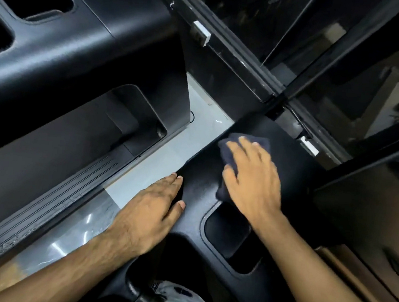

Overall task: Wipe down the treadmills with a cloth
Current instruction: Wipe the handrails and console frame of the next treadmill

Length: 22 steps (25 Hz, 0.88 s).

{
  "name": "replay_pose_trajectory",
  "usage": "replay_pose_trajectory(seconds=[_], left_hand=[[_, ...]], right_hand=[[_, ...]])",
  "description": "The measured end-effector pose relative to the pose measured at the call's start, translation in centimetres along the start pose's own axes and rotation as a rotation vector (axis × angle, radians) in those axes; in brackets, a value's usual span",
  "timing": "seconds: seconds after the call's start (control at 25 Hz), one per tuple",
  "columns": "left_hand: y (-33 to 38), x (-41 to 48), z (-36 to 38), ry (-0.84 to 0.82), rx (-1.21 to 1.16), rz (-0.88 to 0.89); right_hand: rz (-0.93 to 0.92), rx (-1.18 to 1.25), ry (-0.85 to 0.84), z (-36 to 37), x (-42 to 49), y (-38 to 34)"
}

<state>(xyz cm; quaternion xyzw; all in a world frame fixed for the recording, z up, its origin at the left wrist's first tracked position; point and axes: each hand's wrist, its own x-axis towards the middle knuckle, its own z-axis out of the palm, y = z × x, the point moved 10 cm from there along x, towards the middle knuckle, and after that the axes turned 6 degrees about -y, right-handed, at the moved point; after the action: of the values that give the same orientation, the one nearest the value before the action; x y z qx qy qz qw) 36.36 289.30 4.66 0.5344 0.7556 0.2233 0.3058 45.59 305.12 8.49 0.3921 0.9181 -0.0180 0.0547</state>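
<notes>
Right hand (252, 178), fingers spread flat, presses a dark navy folded cloth (232, 152) onto the black textured plastic treadmill console (196, 194). Left hand (153, 207), fingers straight, rests flat on the console's left edge, holding nothing.

The dark navy cloth (223, 152) looks soft and matt. The black plastic treadmill console (201, 195) beneath it is matt with a fine grain. The neighbouring black plastic treadmill housing (81, 47) has a dull sheen, and its side rail (47, 203) is ribbed. The pale floor tiles (159, 151) are glossy and reflective.
</notes>
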Motion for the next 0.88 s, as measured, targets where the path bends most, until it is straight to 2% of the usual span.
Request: replay_pose_trajectory(seconds=[0.04,0.08,0.16,0.2,0.28,0.32,0.36,0.44,0.48,0.6,0.64,0.72,0.76,0.8,0.88], left_hand=[[0.1,0.1,0.2,-0.007,-0.003,0.003],[0.3,0.1,0.4,-0.012,0.002,0.004],[0.6,0.5,0.6,-0.012,0.002,0.006],[0.6,0.7,0.5,-0.011,0.002,0.006],[0.6,1.3,0.4,-0.006,-0.003,0.016],[0.8,1.6,0.4,-0.012,-0.006,0.022],[1.1,1.9,0.4,-0.017,-0.009,0.028],[1.6,2.6,0.5,-0.014,-0.002,0.038],[1.7,3.1,0.4,-0.008,0.006,0.042],[1.9,4.3,0.6,-0.035,0.019,0.065],[2.2,4.6,0.6,-0.043,0.02,0.073],[2.7,5.3,0.4,-0.045,0.02,0.092],[2.8,5.7,0.3,-0.038,0.027,0.098],[2.7,6.1,0.2,-0.036,0.035,0.104],[2.8,6.7,0.5,-0.055,0.042,0.117]], right_hand=[[0.111,0.002,0.01,-0.1,-0.6,0.4],[0.043,-0.051,0.02,0.3,-1.7,-1.2],[-0.258,-0.136,0.003,1.3,-3.3,-3.4],[-0.237,-0.102,-0.02,0.9,-1.7,-1.9],[0.113,0.051,-0.031,-0.5,2.2,2.6],[0.199,0.054,-0.021,-0.7,2.9,2.9],[0.117,0.007,0.027,-0.7,3.1,0.8],[-0.225,-0.109,-0.011,0.8,2.7,-3.0],[-0.257,-0.114,-0.034,0.8,4.2,-2.1],[0.133,0.002,-0.009,-1.1,7.4,3.3],[0.057,-0.016,0.042,-1.1,7.0,1.7],[-0.246,-0.046,0.016,0.3,5.0,-2.4],[-0.275,-0.046,-0.006,0.4,5.7,-1.7],[-0.139,0.006,-0.002,-0.1,7.7,0.8],[0.256,0.064,0.028,-1.1,9.0,5.2]])
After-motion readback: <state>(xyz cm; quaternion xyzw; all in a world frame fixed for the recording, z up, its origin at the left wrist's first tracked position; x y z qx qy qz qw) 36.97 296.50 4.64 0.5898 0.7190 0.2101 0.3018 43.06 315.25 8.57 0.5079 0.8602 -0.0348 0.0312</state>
